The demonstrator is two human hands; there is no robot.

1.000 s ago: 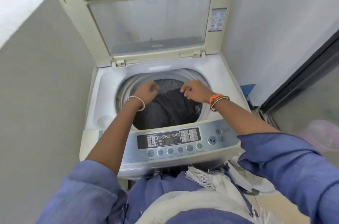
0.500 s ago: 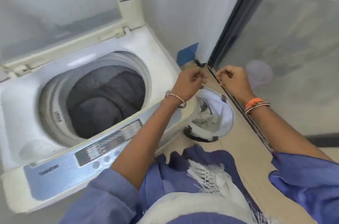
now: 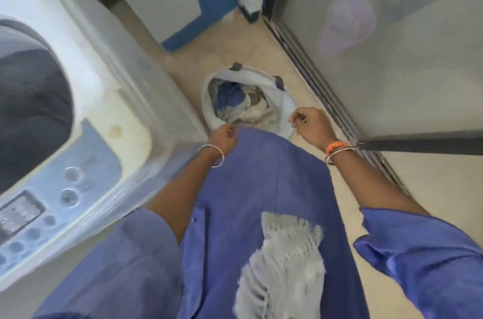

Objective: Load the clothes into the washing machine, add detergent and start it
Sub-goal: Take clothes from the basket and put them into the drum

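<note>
Since our white fabric laundry bag (image 3: 283, 99) sits on the floor beside the white top-loading washer (image 3: 125, 99), we've got our left hand (image 3: 223, 137) and right hand (image 3: 312, 126) loosely curled, holding nothing, above its 2-tone blue and cream clothes (image 3: 240, 105).

- Both hands have left the drum: a second ago they were over the dark clothes (image 3: 28, 99) inside; now the left hand (image 3: 222, 137) and right hand (image 3: 312, 126) hang over the bag (image 3: 282, 107) on the floor, low centre of the frame.
- The fingers are loosely curled and hold nothing (as far as the blur allows).
- The washer (image 3: 112, 120) has slid to the left edge; its lid is gone from view.
</note>
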